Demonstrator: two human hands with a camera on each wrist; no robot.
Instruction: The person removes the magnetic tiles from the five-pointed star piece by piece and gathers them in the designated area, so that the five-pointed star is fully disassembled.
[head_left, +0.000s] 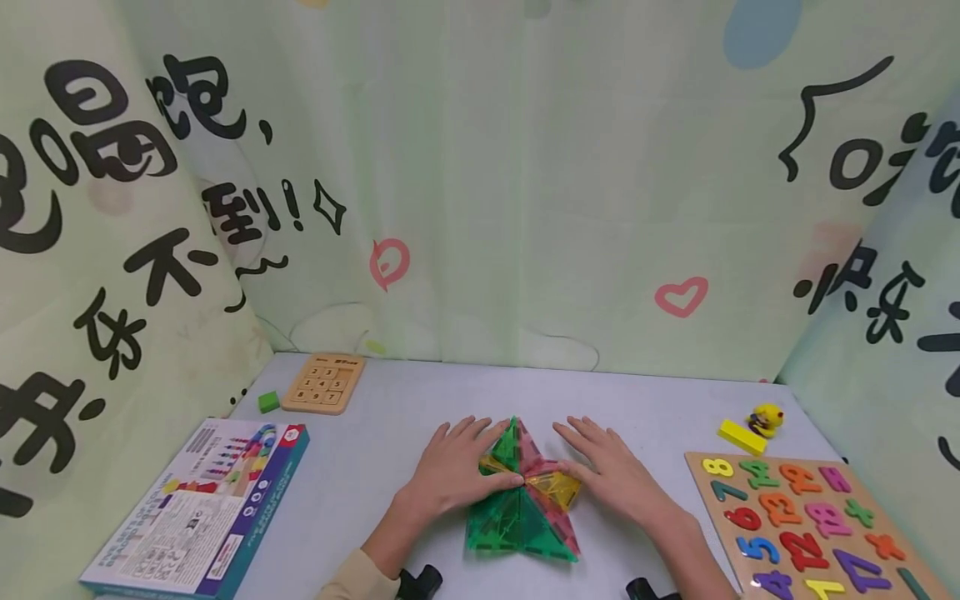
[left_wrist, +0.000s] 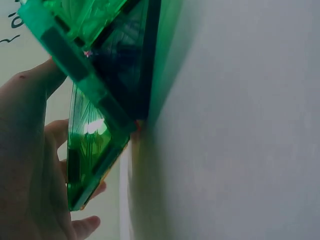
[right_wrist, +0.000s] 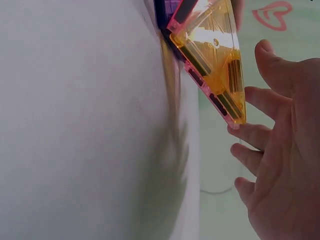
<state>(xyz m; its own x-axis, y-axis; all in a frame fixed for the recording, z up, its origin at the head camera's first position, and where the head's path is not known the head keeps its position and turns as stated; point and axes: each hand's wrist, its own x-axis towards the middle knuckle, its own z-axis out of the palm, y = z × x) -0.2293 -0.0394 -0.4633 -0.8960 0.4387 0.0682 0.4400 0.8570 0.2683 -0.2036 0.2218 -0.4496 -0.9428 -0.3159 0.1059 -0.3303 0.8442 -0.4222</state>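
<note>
A model of see-through magnetic tiles (head_left: 517, 525), in green, pink and orange, stands on the white table between my hands. My left hand (head_left: 459, 467) lies along its left side, fingers fairly straight and thumb reaching to the middle peak. In the left wrist view, a green tile (left_wrist: 92, 145) stands in front of those fingers. At the right side, my right hand (head_left: 618, 471) has its fingers spread, thumb close to the orange tile (head_left: 553, 487). The right wrist view shows its fingertips beside the lower corner of the orange and pink tiles (right_wrist: 215, 65).
A boxed set (head_left: 202, 508) lies at left. Behind it are a green block (head_left: 268, 402) and a wooden number board (head_left: 324, 383). On the right are a puzzle board with coloured numbers (head_left: 772, 483), a yellow block (head_left: 742, 437) and a small yellow figure (head_left: 767, 419). A printed curtain surrounds the table.
</note>
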